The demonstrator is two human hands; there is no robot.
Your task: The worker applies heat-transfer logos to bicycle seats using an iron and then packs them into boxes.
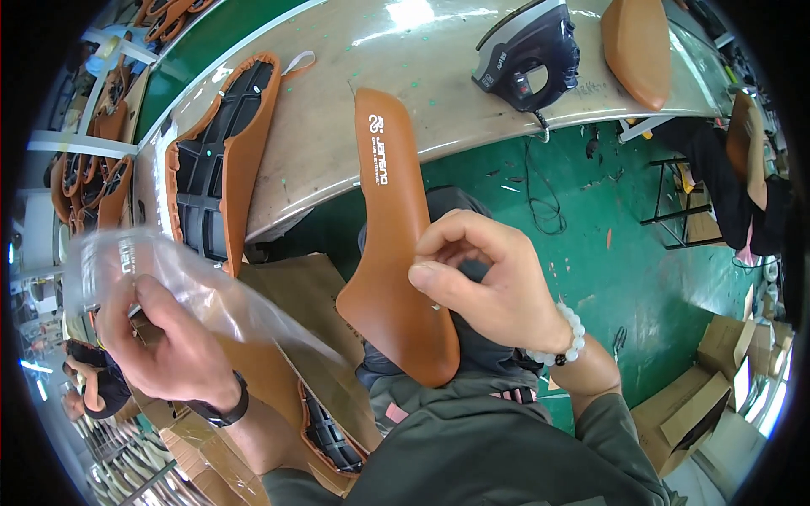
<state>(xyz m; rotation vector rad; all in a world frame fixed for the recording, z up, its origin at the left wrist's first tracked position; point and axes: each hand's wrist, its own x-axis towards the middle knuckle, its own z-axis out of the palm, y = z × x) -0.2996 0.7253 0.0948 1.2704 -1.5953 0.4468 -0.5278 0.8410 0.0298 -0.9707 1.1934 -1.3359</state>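
My left hand (pixel 164 350) grips a clear plastic bag (pixel 181 287) at its upper left end; the bag stretches down to the right. My right hand (pixel 485 278) is loosely curled with thumb and forefinger pinched together, and I cannot tell whether anything is between them. It hovers beside a brown leather bicycle saddle (pixel 392 228) that leans from the table edge down onto my lap, top side up. A white bead bracelet sits on my right wrist, a black band on my left.
A curved beige worktable (pixel 337 93) holds an upturned saddle (pixel 224 160) showing its black underside, a black iron (pixel 527 55) and another brown saddle (pixel 637 46). Cardboard boxes (pixel 704 392) stand at the right on the green floor. More saddles are stacked far left.
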